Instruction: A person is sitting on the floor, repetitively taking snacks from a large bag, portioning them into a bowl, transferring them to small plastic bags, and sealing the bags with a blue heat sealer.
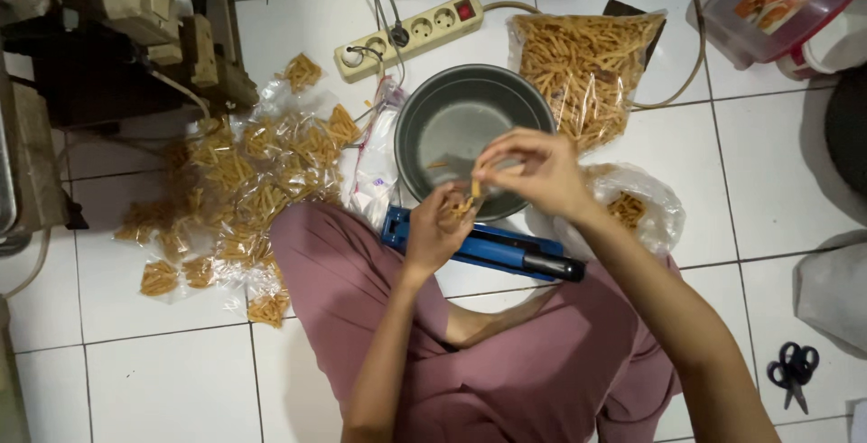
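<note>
Left hand point(436, 231) cupping small clear snack bag point(459, 208) upright; right hand point(533, 170) pinching thin yellow sticks point(475, 188) above it, over round grey metal bowl point(452, 127).

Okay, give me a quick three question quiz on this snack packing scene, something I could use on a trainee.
1. True or false: the grey bowl is heaped full of snack sticks.
2. On which side of the person does the pile of filled small packets lie?
3. What lies across the lap, under the hands? A) scissors B) blue heat sealer C) power strip

Key:
1. False; it is almost empty.
2. Their left.
3. B. The left hand holds a small packet while the right hand feeds sticks in.
</note>
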